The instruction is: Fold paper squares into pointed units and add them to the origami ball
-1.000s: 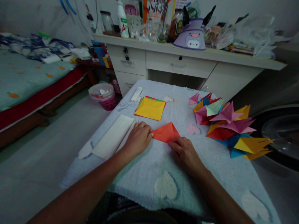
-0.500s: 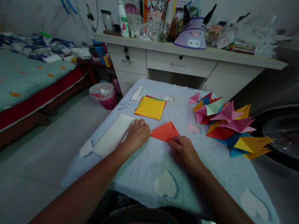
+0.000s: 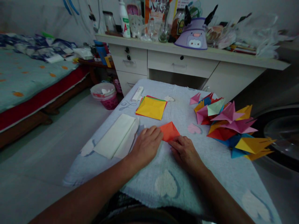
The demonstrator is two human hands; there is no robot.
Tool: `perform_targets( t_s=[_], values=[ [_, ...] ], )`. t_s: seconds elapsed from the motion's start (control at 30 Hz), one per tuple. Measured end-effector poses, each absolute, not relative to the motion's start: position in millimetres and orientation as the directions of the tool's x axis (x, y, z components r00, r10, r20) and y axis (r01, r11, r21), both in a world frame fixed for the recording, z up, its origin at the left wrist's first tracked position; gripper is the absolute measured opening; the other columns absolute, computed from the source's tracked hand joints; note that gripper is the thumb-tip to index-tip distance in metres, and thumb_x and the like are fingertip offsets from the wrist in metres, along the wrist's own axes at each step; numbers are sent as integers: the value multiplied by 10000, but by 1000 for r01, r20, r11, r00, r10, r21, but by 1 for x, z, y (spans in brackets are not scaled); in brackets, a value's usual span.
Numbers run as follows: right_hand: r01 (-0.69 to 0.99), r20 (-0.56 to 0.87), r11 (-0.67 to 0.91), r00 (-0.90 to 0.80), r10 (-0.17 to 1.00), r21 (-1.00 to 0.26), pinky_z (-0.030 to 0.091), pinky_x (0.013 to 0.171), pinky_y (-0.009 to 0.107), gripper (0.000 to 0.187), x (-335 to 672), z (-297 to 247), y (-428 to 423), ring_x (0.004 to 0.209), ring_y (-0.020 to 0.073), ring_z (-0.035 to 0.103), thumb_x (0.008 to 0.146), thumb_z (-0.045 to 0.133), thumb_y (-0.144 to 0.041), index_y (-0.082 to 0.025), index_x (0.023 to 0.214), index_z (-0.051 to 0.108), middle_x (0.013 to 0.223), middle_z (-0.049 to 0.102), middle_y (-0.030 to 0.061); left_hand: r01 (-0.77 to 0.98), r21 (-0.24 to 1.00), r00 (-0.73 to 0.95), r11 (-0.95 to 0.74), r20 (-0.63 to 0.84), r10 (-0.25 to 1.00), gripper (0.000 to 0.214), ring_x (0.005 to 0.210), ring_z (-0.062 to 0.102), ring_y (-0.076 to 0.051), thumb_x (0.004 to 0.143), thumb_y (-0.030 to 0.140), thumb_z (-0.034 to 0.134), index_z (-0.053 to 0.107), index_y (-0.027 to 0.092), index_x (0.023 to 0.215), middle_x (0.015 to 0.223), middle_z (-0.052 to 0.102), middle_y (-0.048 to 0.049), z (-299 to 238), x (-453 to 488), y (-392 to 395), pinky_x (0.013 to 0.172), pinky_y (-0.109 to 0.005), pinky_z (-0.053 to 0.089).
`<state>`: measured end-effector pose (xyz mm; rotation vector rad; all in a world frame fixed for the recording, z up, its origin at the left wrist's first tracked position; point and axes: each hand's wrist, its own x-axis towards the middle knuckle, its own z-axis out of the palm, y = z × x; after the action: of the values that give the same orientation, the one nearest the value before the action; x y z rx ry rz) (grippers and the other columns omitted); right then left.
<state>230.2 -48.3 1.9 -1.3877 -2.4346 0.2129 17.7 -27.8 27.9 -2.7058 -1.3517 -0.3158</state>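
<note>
A folded sheet of orange origami paper (image 3: 169,131) lies on the cloth-covered table in front of me. My left hand (image 3: 149,141) covers its left part, fingers closed together and pressing down on it. At the lower right corner, my right hand (image 3: 184,149) pinches the paper's edge between thumb and fingers. Beyond the hands is a stack of square paper (image 3: 151,107) with a yellow sheet on top. To the left of my left hand rests a folded white paper (image 3: 115,135). Folded paper pieces (image 3: 230,121) in several colours are piled at the right.
A small white box (image 3: 137,94) and a crumpled white scrap (image 3: 169,98) lie near the table's far end. Behind stands a white desk (image 3: 182,63) crowded with jars and bags. A pink bin (image 3: 108,99) and a bed (image 3: 35,81) are at the left.
My left hand has slid right along the orange paper, covering more of its left part and moving clear of the white paper. My right hand stays at the same corner.
</note>
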Motion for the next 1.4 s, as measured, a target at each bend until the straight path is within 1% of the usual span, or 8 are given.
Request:
perform_targets(
  t_s=[0.07,0.13,0.2,0.3,0.4,0.7,0.93,1.4],
  values=[
    [804,223,520,-472,853,-289,411,814,385,268,231,1,-48,916,227,510,925,508,-180,-197,1142,665,1024,600,102,779,-5,602,-628,286,745,393,1290,465,-244,971,143,364,503,157,1338,1387,547,-106,18,24,-40,1041,-413,381],
    [799,226,524,-475,851,-296,412,815,385,264,231,0,-48,923,227,509,931,503,-187,-199,1139,666,1030,601,101,762,7,620,-648,280,733,451,1355,423,-253,972,170,375,420,148,1421,1461,491,-105,6,28,-48,1077,-409,357],
    [795,224,524,-475,851,-306,412,821,387,264,231,0,-49,930,228,509,931,502,-181,-202,1135,669,1038,604,99,741,37,646,-671,237,726,455,1380,406,-245,981,236,399,417,148,1427,1482,477,-93,-4,30,-51,1118,-394,325],
    [797,216,514,-467,858,-318,412,837,392,278,231,2,-49,945,230,511,926,511,-171,-203,1156,664,1051,608,97,769,81,615,-634,179,768,525,1380,416,-258,974,412,442,437,130,1417,1475,486,-117,-10,30,-53,1130,-401,323],
    [802,207,505,-461,863,-319,415,839,394,260,230,4,-50,940,230,516,926,512,-174,-192,1128,674,1050,611,101,797,104,581,-595,139,802,588,1389,409,-263,952,482,470,440,125,1419,1485,471,-139,-7,29,-55,1121,-410,340],
    [804,215,509,-462,860,-309,418,840,395,262,232,2,-49,950,235,523,920,518,-178,-195,1132,670,1055,610,103,870,98,478,-484,78,875,701,1404,387,-322,909,575,500,452,93,1415,1505,417,-207,-3,31,-62,1118,-451,352],
    [801,213,510,-464,860,-313,416,840,393,262,233,0,-48,950,233,520,916,521,-181,-190,1132,670,1052,604,102,908,82,408,-411,53,911,749,1392,392,-368,880,619,514,432,122,1435,1500,406,-241,2,32,-65,1103,-488,355],
    [790,239,525,-469,850,-318,431,837,402,264,234,-2,-48,954,239,528,924,512,-193,-193,1140,666,1063,605,106,944,44,324,-328,74,943,780,1358,402,-418,836,670,532,443,165,1424,1450,464,-241,3,30,-67,1043,-534,358]
  ],
)
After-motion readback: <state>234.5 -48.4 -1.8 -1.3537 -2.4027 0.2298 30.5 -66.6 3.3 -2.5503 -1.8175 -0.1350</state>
